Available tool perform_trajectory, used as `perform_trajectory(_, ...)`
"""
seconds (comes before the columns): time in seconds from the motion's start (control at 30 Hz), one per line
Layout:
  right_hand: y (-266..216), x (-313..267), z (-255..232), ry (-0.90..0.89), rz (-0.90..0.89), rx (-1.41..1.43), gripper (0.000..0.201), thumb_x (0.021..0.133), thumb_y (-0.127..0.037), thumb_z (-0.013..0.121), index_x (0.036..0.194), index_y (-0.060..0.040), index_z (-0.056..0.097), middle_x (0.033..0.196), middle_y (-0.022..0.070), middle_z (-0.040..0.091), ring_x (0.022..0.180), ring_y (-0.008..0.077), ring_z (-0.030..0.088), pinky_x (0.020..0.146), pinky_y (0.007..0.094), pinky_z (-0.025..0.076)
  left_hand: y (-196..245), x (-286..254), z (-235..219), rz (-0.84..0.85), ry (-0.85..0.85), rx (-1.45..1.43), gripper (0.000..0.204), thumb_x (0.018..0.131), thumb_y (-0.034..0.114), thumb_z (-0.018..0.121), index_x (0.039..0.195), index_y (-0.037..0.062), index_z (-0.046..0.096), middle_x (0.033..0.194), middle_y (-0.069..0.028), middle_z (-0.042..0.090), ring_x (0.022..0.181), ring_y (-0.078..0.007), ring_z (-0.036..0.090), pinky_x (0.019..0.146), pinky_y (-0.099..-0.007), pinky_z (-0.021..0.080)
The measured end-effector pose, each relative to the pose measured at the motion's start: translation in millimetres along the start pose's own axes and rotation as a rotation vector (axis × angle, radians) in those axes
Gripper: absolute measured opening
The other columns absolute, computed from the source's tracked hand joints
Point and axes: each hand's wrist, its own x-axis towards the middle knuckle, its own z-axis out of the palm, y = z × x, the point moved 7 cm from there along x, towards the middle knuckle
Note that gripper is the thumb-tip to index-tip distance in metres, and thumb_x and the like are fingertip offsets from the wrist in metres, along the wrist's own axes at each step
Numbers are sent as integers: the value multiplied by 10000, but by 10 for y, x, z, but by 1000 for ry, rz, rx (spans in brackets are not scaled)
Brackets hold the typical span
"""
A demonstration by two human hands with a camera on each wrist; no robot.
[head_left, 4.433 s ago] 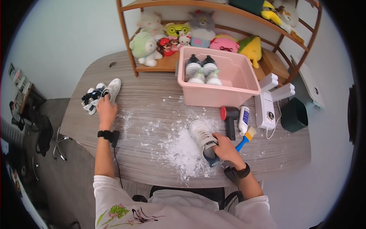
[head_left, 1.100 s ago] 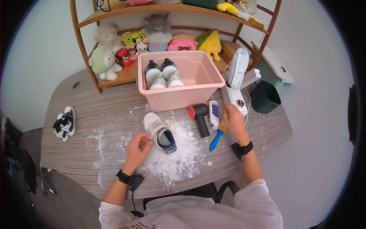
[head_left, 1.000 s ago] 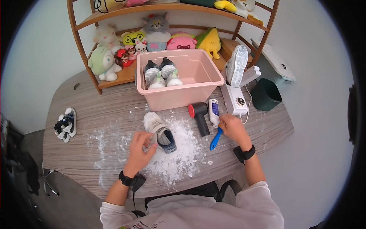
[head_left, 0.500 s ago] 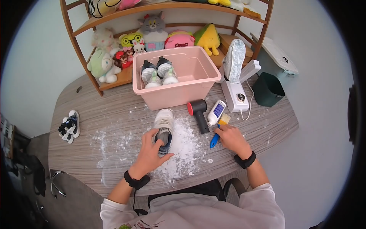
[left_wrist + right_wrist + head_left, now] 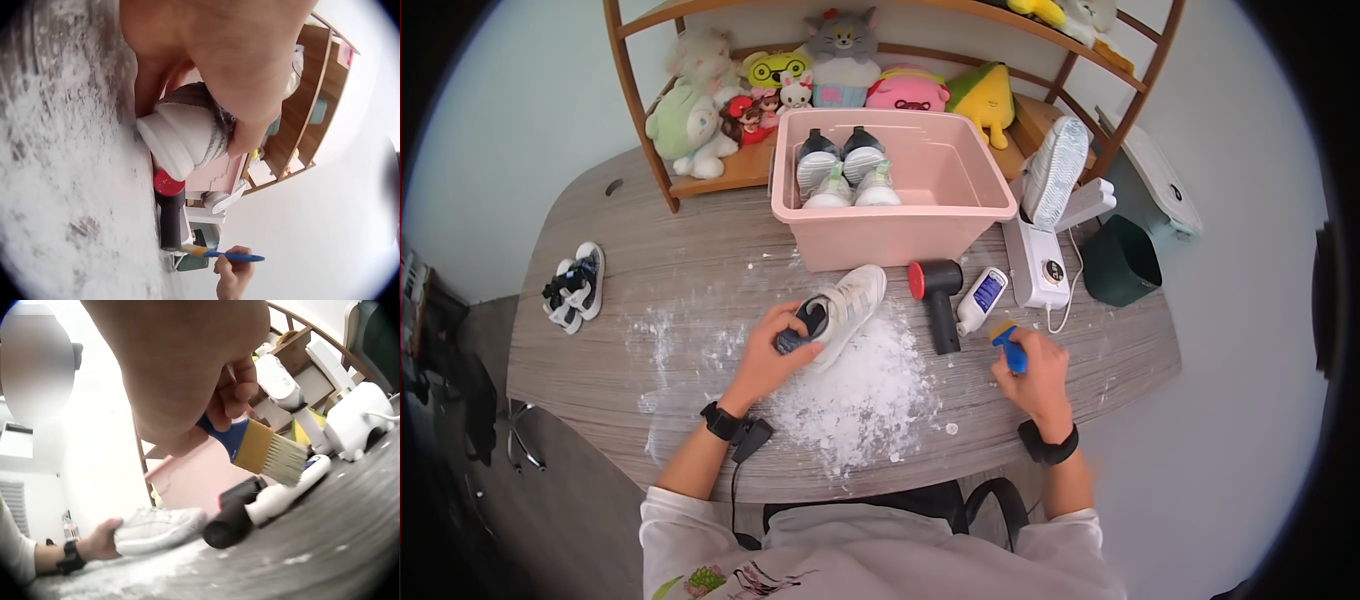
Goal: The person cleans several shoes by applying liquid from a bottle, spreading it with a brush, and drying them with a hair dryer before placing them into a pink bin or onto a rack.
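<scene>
My left hand (image 5: 772,350) grips a white shoe (image 5: 856,302) by its dark heel collar, with the toe pointing to the far right. Under and beside the shoe, white powder (image 5: 870,400) is heaped on the table. In my right hand (image 5: 1040,378) is a blue-handled brush (image 5: 1010,352); the right wrist view shows its pale bristles (image 5: 284,461) pointing down toward the tabletop. A black and red handheld device (image 5: 940,300) and a white bottle (image 5: 983,298) with a blue label lie between the two hands.
A pink bin (image 5: 890,235) with several shoes stands at the back. To its right, a white shoe dryer (image 5: 1036,265) carries one shoe (image 5: 1056,172), near a dark green bin (image 5: 1122,260). Small dark-and-white shoes (image 5: 578,285) sit at far left; plush toys (image 5: 840,60) fill the shelf.
One white shoe went onto the dryer. My left hand left the small shoes and took the other white shoe by its heel, turning it. My right hand picked up the brush; the bottle shifted.
</scene>
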Motion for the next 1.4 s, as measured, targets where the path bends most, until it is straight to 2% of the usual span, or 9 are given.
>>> perform_trajectory(0.13,-331,166,83,130,130,225,282,680,-65,768,915,-37,616,793,105,654,587,271,636,543,346,494,-338,-1,20,-135,91,-321,236,864,164,778,942,-1,628,1318,-148,580,1182,-219,538,1014,-339,409)
perform_trajectory(0.4,-1474,409,709,73,-187,838,231,670,-24,745,846,-17,596,672,85,600,505,252,594,492,320,474,-358,-16,-36,-156,133,-411,220,864,145,781,954,5,637,1282,-140,617,1141,-198,558,989,-319,428)
perform_trajectory(0.6,-1379,384,895,31,-145,751,238,697,-50,753,878,-31,598,684,76,603,520,242,593,506,317,473,-396,-14,-20,-187,122,-438,219,867,134,776,962,9,623,1270,-135,621,1121,-180,556,974,-313,435)
perform_trajectory(0.8,-829,215,1002,54,155,573,286,759,-122,770,940,-29,570,711,84,599,537,208,566,526,304,475,-390,-16,-36,-203,126,-420,224,875,149,773,966,10,621,1276,-137,616,1125,-178,547,994,-318,420)
perform_trajectory(0.93,-1237,261,932,28,-42,952,205,721,-19,719,891,-16,604,711,119,627,567,262,630,550,320,511,-386,-32,-30,-212,128,-399,227,879,159,771,968,11,625,1295,-136,604,1132,-175,539,1002,-317,411)
perform_trajectory(1.03,-1335,298,965,38,-100,889,247,697,-18,732,911,-16,608,723,109,632,581,266,637,558,320,512,-380,-30,-36,-237,108,-397,234,887,168,769,983,12,624,1306,-138,590,1121,-170,535,992,-309,414)
perform_trajectory(1.27,-833,275,984,128,174,644,226,724,-30,762,892,-5,612,729,99,613,540,229,593,521,295,487,-411,-18,-24,-210,107,-404,225,892,166,762,982,15,622,1314,-137,591,1130,-167,537,992,-315,416)
perform_trajectory(1.33,-1046,220,1008,46,71,859,189,794,-31,712,924,3,579,695,111,595,554,204,585,542,291,486,-408,-24,-31,-213,112,-382,216,893,159,758,984,17,622,1311,-136,594,1145,-172,536,1003,-321,410)
perform_trajectory(1.4,-1333,271,976,21,-77,1041,226,745,-19,736,919,-2,594,706,122,611,550,230,618,515,317,486,-409,-22,-25,-205,108,-375,216,893,158,757,985,17,622,1312,-136,596,1152,-175,536,1008,-322,407)
